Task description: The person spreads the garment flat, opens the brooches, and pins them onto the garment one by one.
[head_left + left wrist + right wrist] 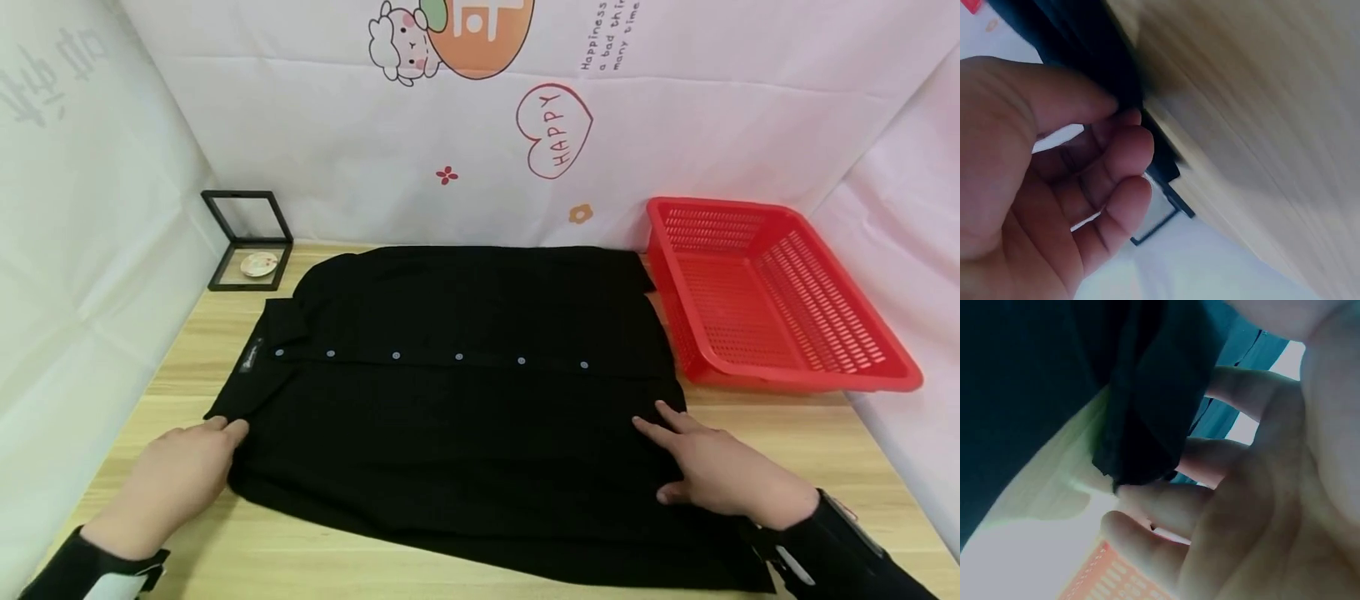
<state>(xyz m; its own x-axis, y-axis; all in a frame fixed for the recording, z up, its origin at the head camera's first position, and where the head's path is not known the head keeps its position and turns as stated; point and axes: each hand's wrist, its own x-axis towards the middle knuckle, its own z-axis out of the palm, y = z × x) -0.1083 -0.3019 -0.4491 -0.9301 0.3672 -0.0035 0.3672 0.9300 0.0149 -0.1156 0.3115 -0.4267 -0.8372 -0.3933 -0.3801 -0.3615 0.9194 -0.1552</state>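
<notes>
Head view: blk shirt [457,417] is lying lengthwise L–R mid-frame, L hand [176,471] pinching its lower-left edge, R hand [720,471] resting spread-fingered on it, lower right.

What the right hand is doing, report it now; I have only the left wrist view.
Observer: The right hand lies spread on the black shirt, near its hem end.
Operator: Now the shirt's front.
Observer: Six pale buttons show in a row along it.
Operator: Then the black frame.
Observer: A round, pale disc sits in its lower panel.
</notes>
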